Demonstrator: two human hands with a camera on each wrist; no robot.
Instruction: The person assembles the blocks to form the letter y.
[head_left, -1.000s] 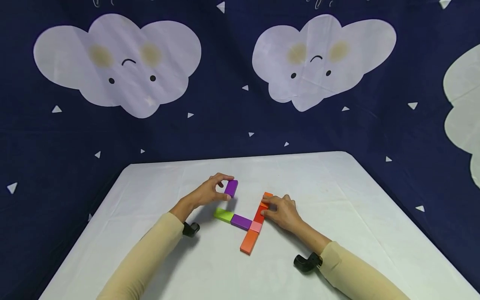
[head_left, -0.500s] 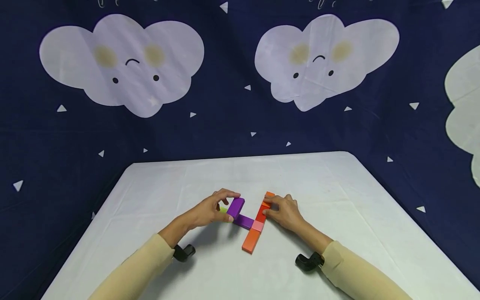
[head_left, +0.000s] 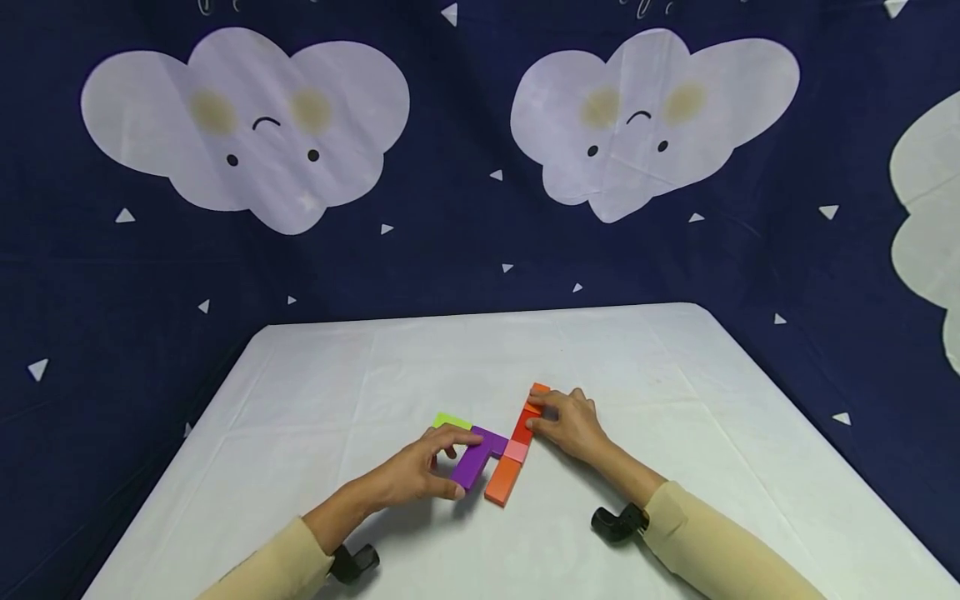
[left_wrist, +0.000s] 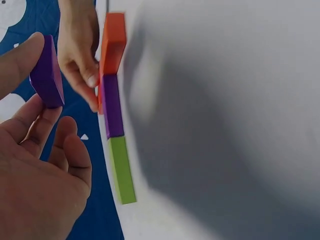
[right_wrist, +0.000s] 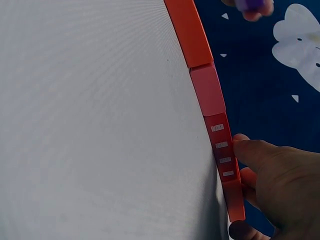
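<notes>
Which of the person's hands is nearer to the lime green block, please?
Left. The left hand pinches a purple block just in front of the lime green block. The right hand rests against the red and orange row, farther away, beyond the flat purple block.

Left hand (head_left: 420, 472) extended forward over the table, thumb and fingers curled in a pinch, forearm sleeved. Right hand (head_left: 567, 423) rests low, fingertips (right_wrist: 248, 150) pressed sideways; its thumb position appears hidden.
</notes>
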